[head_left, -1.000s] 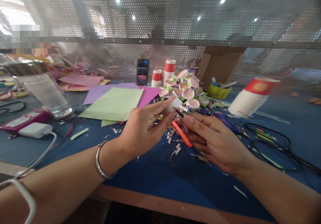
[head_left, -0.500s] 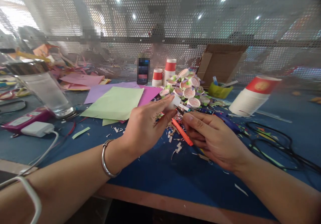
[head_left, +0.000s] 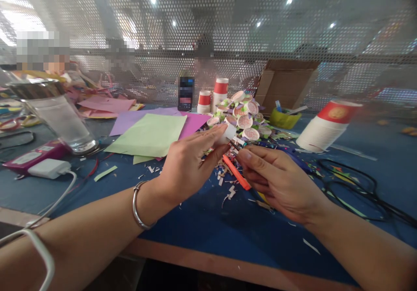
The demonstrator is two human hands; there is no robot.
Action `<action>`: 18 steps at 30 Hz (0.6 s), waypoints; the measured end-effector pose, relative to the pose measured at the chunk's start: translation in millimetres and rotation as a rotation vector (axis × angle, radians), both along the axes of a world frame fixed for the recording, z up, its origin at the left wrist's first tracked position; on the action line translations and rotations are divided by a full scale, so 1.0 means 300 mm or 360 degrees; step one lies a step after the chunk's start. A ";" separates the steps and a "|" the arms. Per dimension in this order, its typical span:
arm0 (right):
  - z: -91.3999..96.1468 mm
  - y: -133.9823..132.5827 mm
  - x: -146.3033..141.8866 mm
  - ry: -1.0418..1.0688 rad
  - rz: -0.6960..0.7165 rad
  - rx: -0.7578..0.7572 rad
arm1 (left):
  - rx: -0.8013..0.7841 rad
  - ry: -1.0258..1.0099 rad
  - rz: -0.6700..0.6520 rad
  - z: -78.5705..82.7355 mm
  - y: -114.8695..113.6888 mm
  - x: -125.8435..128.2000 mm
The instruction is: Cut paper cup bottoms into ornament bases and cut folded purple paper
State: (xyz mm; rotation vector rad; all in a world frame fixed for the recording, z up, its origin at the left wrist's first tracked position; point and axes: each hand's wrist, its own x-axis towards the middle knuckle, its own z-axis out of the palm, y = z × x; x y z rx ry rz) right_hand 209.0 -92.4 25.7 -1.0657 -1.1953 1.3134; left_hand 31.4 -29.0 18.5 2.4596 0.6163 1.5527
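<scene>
My left hand [head_left: 190, 163] pinches a small white paper piece [head_left: 229, 133] between thumb and fingertips above the blue table [head_left: 208, 230]. My right hand [head_left: 276, 182] is closed round a thin dark tool [head_left: 233, 144] whose tip reaches the white piece. An orange marker [head_left: 236, 173] lies on the table just under both hands, among paper scraps. A silver bangle [head_left: 138, 206] sits on my left wrist.
A heap of decorated paper cup pieces [head_left: 244, 117] lies behind the hands. Green and purple paper sheets [head_left: 150, 134], a glass jar [head_left: 58, 117], a white charger [head_left: 48, 168], a tipped paper cup [head_left: 327, 126], a cardboard box [head_left: 286, 84] and black cables [head_left: 358, 186] surround them. Perforated screen behind.
Both hands have stayed almost in place; the left hand has sunk slightly. The view has shifted a little.
</scene>
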 end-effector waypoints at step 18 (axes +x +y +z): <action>0.003 -0.004 -0.004 0.0044 0.0063 -0.0015 | 0.0827 0.0245 0.0014 0.032 0.075 -0.034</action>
